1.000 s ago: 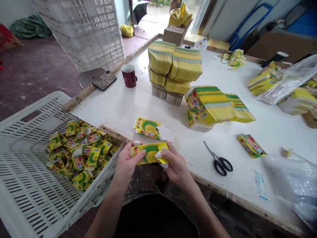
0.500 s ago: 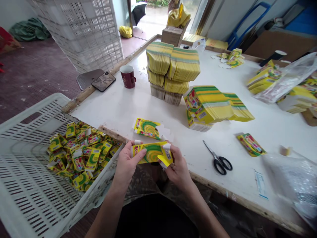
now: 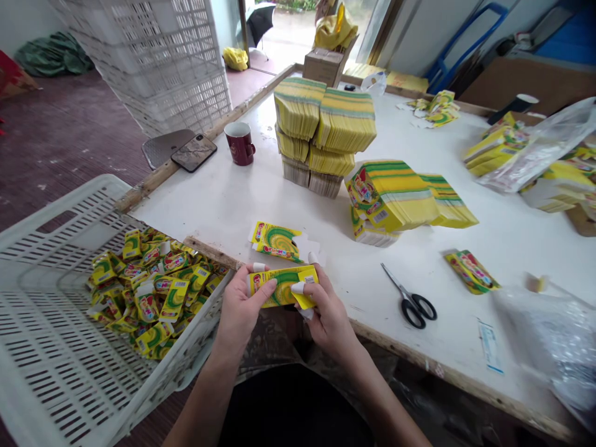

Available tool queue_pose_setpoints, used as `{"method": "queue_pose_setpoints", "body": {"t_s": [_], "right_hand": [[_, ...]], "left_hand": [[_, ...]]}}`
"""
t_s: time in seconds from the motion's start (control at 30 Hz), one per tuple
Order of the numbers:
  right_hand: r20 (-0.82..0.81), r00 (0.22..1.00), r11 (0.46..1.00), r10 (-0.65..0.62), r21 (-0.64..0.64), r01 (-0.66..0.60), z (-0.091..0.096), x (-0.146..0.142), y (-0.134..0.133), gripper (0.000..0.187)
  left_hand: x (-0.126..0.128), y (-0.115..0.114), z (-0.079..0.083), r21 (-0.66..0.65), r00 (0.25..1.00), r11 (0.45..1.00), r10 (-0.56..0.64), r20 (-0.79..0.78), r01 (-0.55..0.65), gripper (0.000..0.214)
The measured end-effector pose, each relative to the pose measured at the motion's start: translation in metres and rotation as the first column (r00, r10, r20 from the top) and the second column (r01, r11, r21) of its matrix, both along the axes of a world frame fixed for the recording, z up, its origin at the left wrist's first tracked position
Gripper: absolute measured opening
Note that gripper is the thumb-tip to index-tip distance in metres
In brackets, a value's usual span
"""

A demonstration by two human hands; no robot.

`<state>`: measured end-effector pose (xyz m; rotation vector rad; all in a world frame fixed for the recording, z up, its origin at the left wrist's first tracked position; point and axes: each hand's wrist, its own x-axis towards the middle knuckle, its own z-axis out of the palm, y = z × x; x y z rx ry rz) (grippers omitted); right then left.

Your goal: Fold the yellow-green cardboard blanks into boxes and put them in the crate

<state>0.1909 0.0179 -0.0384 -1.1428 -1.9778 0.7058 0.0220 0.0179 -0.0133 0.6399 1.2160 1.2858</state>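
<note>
A yellow and green printed carton [image 3: 284,285] is held between my two hands above the table's front edge. My left hand [image 3: 244,301] grips its left end, thumb across the front face. At the right end, my right hand [image 3: 326,304] presses the end flap with the thumb; its lower fingers are partly hidden behind the carton. White covers wrap some of my fingertips. Just beyond my hands a flat carton [image 3: 278,241] of the same print lies on the white table [image 3: 200,205].
To the left stands a white plastic crate [image 3: 56,310] filled with small cartons [image 3: 153,298]. Stacked flat cartons [image 3: 347,121] rise mid-table, near a maroon mug [image 3: 239,146] and a phone [image 3: 194,153]. Black-handled scissors [image 3: 412,301] lie to the right, beside a plastic bag [image 3: 554,335].
My right thumb has moved left onto the carton's front, and the end flap that stuck out is now folded in closer. My left hand keeps its hold.
</note>
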Motion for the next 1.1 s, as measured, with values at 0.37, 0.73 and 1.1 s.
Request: {"method": "queue_pose_setpoints", "body": {"t_s": [0.37,0.73,1.1], "right_hand": [[-0.031,0.999,0.999,-0.029,-0.028,0.029,-0.002,-0.002,-0.002,0.032],[0.081,0.993,0.996,0.082,0.029,-0.084,0.008,0.005,0.006,0.047],[0.014,0.985,0.962,0.171,-0.219,-0.164,0.015,0.002,0.003,0.027]], "left_hand": [[0.003,0.001,0.003,-0.005,1.0,1.0,0.0,0.013,0.0,0.035],[-0.008,0.003,0.001,-0.034,1.0,0.999,-0.01,-0.021,0.01,0.036],[-0.006,0.002,0.002,-0.036,0.996,0.999,-0.029,-0.082,0.026,0.035]]}}
